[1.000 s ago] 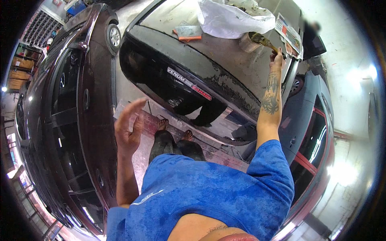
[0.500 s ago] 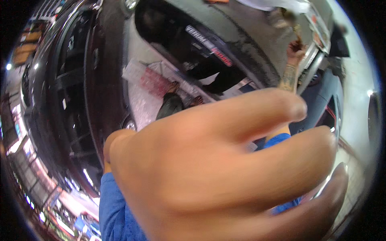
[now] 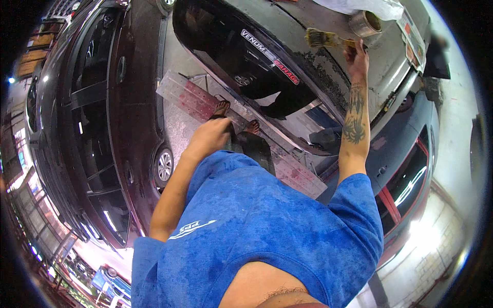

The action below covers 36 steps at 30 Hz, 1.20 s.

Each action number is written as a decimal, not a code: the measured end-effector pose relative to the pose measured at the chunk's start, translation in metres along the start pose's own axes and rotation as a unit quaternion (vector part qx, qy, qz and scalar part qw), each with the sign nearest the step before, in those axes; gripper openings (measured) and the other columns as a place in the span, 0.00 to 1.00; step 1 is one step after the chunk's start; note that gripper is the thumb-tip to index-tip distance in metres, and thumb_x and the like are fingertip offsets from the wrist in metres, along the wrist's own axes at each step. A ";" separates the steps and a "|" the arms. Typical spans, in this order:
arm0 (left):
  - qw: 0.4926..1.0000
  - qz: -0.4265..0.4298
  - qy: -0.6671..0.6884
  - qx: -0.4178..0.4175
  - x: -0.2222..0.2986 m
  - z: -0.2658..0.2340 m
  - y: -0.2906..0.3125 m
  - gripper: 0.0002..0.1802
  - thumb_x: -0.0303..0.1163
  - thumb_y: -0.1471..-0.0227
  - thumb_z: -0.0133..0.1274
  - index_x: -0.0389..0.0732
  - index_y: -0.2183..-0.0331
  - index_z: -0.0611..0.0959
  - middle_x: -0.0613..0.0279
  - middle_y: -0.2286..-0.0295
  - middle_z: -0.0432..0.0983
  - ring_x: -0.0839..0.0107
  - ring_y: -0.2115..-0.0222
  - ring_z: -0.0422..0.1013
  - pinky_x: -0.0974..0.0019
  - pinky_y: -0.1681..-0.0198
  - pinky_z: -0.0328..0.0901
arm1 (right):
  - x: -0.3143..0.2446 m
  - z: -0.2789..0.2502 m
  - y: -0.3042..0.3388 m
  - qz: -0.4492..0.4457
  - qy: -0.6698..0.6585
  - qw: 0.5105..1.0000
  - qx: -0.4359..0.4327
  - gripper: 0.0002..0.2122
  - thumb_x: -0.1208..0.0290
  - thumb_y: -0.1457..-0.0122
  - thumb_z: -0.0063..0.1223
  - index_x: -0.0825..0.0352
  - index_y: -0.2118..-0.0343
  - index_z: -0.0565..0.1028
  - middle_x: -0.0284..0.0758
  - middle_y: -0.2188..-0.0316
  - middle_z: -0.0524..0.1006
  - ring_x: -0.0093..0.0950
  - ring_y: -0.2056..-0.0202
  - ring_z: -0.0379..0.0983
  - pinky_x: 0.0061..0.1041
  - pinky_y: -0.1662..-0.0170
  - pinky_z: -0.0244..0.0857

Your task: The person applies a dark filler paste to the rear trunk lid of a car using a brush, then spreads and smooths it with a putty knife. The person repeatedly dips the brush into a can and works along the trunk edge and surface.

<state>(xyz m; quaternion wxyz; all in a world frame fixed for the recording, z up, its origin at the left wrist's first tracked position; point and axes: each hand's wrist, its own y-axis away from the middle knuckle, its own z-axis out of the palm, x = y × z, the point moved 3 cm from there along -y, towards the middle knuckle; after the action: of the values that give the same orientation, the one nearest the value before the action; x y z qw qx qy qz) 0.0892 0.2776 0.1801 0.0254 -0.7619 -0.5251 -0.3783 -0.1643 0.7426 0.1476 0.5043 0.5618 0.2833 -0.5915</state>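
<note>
In my right hand (image 3: 356, 62), raised at the upper right, is a paintbrush (image 3: 322, 38) with yellowish bristles that look dark and wet toward the middle. Its head points left, above the dull grey vehicle roof (image 3: 328, 72). A round metal can (image 3: 365, 23) sits just beyond that hand, with brownish contents at its mouth. My left hand (image 3: 209, 136) hangs low by my dark trouser leg (image 3: 256, 149), its fingers curled. Whatever those fingers might enclose is hidden.
I stand on a red-stained plank (image 3: 187, 97) beside the vehicle's dark rear window (image 3: 246, 56). A dark car (image 3: 138, 102) stands to the left, a grey-blue car (image 3: 393, 154) to the right. White plastic sheeting (image 3: 354, 5) and printed paper (image 3: 412, 43) lie on the far roof.
My left hand, which filled much of the picture, has dropped to beside my leg. My right hand has shifted left, and the brush now shows clearly, pointing left.
</note>
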 end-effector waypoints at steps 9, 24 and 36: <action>0.734 -0.560 0.369 0.112 -0.236 0.148 0.248 0.21 0.37 0.48 0.52 0.39 0.53 0.75 0.56 0.64 0.78 0.68 0.69 0.75 0.63 0.71 0.69 | 0.014 0.043 -0.031 -0.033 0.231 0.963 -0.137 0.18 0.52 0.41 0.56 0.67 0.68 0.79 0.25 0.81 0.72 0.15 0.79 0.65 0.18 0.76 0.56; 0.776 -0.463 0.400 0.153 -0.220 0.137 0.203 0.19 0.36 0.44 0.52 0.40 0.52 0.76 0.60 0.64 0.78 0.72 0.69 0.75 0.70 0.72 0.67 | -0.003 0.086 -0.037 -0.120 0.281 0.929 -0.211 0.15 0.57 0.40 0.57 0.67 0.65 0.81 0.25 0.79 0.74 0.15 0.78 0.64 0.17 0.76 0.56; 0.755 -0.500 0.405 0.128 -0.221 0.136 0.218 0.20 0.37 0.44 0.50 0.40 0.51 0.75 0.59 0.63 0.78 0.72 0.68 0.75 0.69 0.70 0.67 | 0.008 0.091 -0.043 -0.087 0.314 0.910 -0.256 0.14 0.60 0.39 0.56 0.68 0.64 0.81 0.26 0.77 0.74 0.15 0.76 0.64 0.17 0.73 0.58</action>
<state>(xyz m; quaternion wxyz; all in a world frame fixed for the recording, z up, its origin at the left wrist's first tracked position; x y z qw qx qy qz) 0.3066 0.0669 0.0286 0.1398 -0.1560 -0.8157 -0.5393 -0.2373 0.6730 0.1487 0.4623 0.5429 0.6166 -0.3336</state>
